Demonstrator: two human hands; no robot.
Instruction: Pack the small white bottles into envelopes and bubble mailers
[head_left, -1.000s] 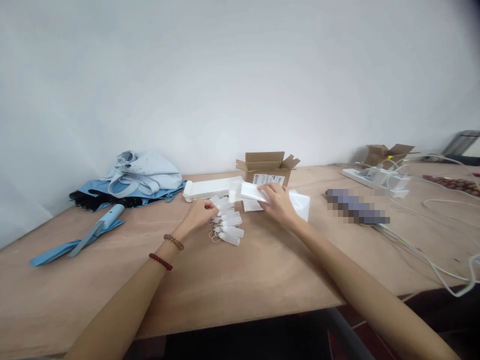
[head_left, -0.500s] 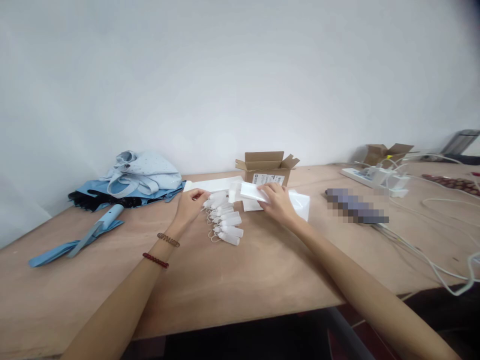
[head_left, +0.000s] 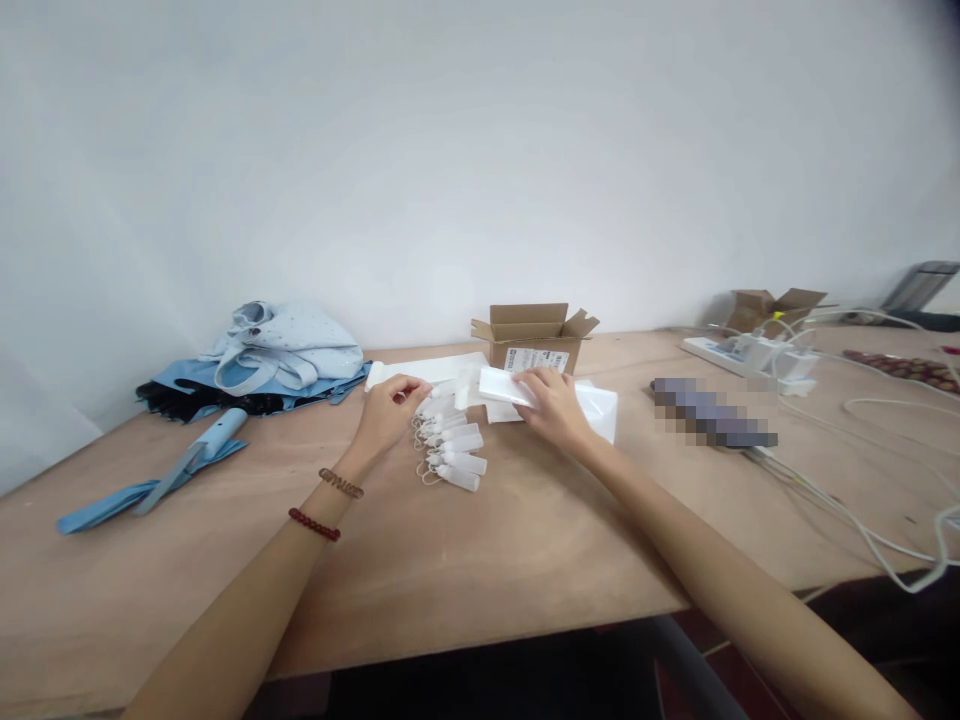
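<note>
My left hand (head_left: 390, 412) has thumb and forefinger pinched together at the far end of a row of small translucent white bottles (head_left: 457, 478). Whatever sits between those fingertips is too small to make out. Thin looped cords hang from the bottles' caps, which point left. My right hand (head_left: 553, 402) is closed over a flat white block or stack (head_left: 501, 386), its exact kind unclear, held just right of the row. Beneath that hand lies a clear plastic bag or film (head_left: 601, 412), partly hidden.
Behind my hands stands an open cardboard box (head_left: 531, 335), with a white strip (head_left: 431, 372) left of it. A blue umbrella (head_left: 217, 435) and pale cloth bag (head_left: 292, 345) lie left. To the right are a blurred-out dark object (head_left: 709, 412), power strip (head_left: 712, 352) and cables (head_left: 840, 512).
My left hand has shifted slightly right, along the top of the bottle row. The white block in my right hand has moved a little left and tilted slightly.
</note>
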